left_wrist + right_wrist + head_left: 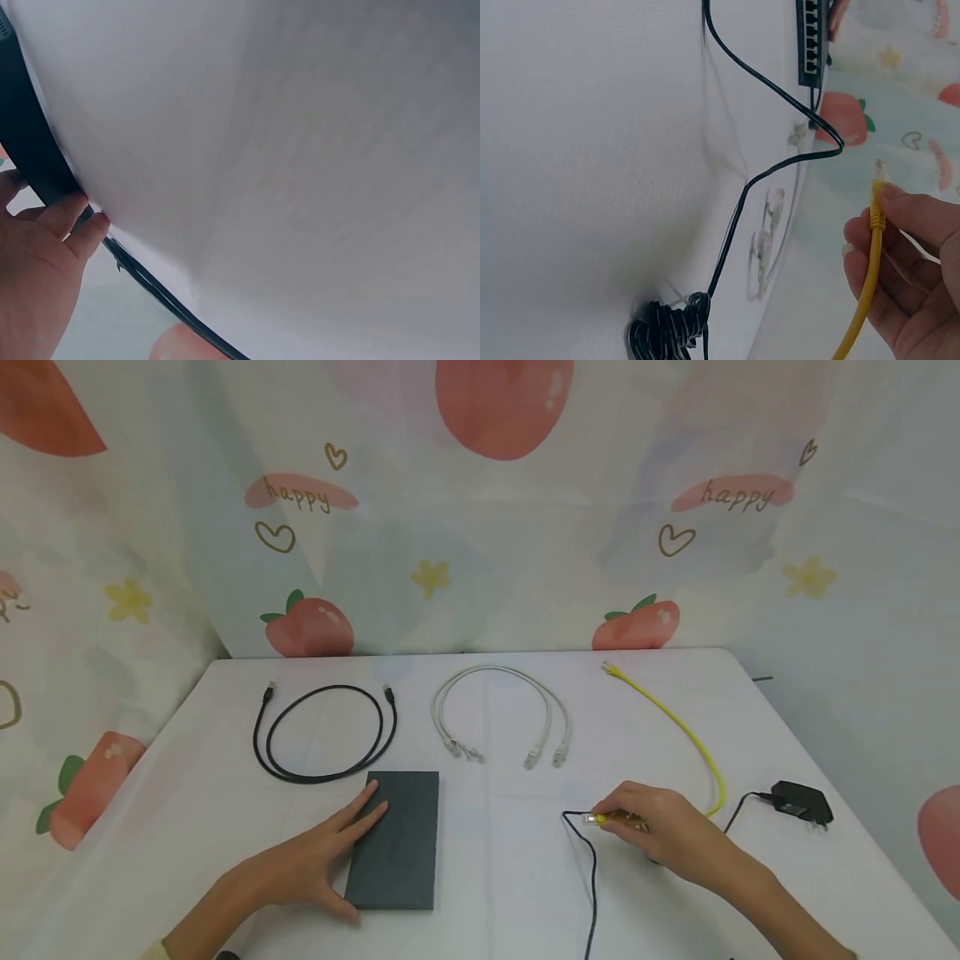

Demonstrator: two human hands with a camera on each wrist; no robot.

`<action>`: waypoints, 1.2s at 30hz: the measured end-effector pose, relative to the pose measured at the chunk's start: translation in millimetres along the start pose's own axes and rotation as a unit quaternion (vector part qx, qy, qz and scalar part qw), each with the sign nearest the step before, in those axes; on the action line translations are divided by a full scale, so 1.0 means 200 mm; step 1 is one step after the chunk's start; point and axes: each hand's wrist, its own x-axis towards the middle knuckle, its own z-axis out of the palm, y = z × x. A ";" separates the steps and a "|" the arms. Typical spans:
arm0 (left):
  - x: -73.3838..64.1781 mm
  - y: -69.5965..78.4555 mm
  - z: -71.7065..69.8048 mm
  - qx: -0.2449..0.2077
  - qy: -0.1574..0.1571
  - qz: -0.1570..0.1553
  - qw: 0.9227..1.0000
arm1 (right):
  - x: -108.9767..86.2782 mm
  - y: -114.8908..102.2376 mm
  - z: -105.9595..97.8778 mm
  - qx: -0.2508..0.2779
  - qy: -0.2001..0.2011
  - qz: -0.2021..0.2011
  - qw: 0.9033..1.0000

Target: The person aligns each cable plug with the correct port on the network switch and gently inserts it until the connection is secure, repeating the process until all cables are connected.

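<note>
A dark flat network switch (397, 852) lies on the white table, left of the middle. My left hand (303, 864) rests on its left side, fingers spread over the top and thumb by the near left corner. In the right wrist view a row of ports (811, 37) shows along the switch's side. My right hand (671, 831) pinches one end of a yellow network cable (697, 743) between thumb and fingers. Its clear plug (880, 169) sticks out past the fingertips, pointing left in the head view. The cable's other plug lies at the back right.
A coiled black network cable (322, 778) lies at the back left, a looped grey one (495, 668) at the back middle. A black power adapter (801, 802) sits on the right. Its thin cord (594, 877) bends past the right hand; a bundled part (667, 330) shows in the right wrist view.
</note>
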 end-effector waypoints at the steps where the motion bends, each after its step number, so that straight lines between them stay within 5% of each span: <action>1: 0.00 0.00 0.00 0.000 0.000 -0.001 1.000 | 0.00 0.00 0.01 0.002 -0.002 0.000 1.000; 24: 0.00 0.01 0.00 0.008 -0.004 -0.006 1.000 | 0.11 -0.08 0.10 0.010 -0.034 -0.040 0.999; 36: 0.00 0.01 0.00 0.002 -0.005 -0.007 1.000 | 0.08 -0.03 0.17 -0.134 -0.083 0.023 0.987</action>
